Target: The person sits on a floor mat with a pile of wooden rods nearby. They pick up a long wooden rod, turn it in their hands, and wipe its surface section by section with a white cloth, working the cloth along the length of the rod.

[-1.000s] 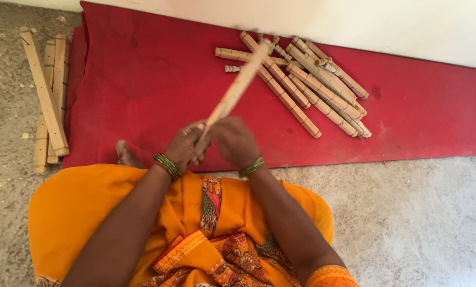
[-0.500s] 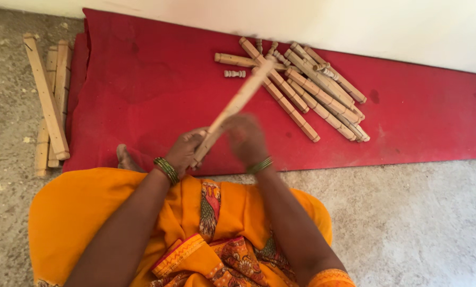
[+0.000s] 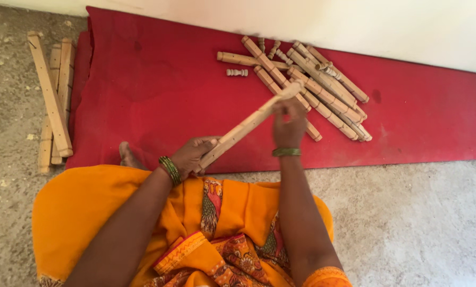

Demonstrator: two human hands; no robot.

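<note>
My left hand [image 3: 193, 155] grips the near end of a long wooden stick [image 3: 247, 126] with small holes along it, held slanting up to the right over a red mat [image 3: 153, 90]. My right hand [image 3: 289, 123] holds the same stick near its far end. Just beyond that end lies a pile of similar turned wooden sticks [image 3: 323, 90] on the mat, with a small wooden spindle piece [image 3: 237, 72] beside them. Green bangles sit on both wrists.
Flat wooden slats [image 3: 52, 98] lie stacked on the concrete floor left of the mat. A white wall [image 3: 354, 21] runs behind the mat. My orange garment [image 3: 89, 207] covers my lap, and a bare foot [image 3: 127, 155] shows at the mat's near edge.
My right hand has slid from beside the left hand up along the stick to its far end. The stick has tilted lower and more to the right.
</note>
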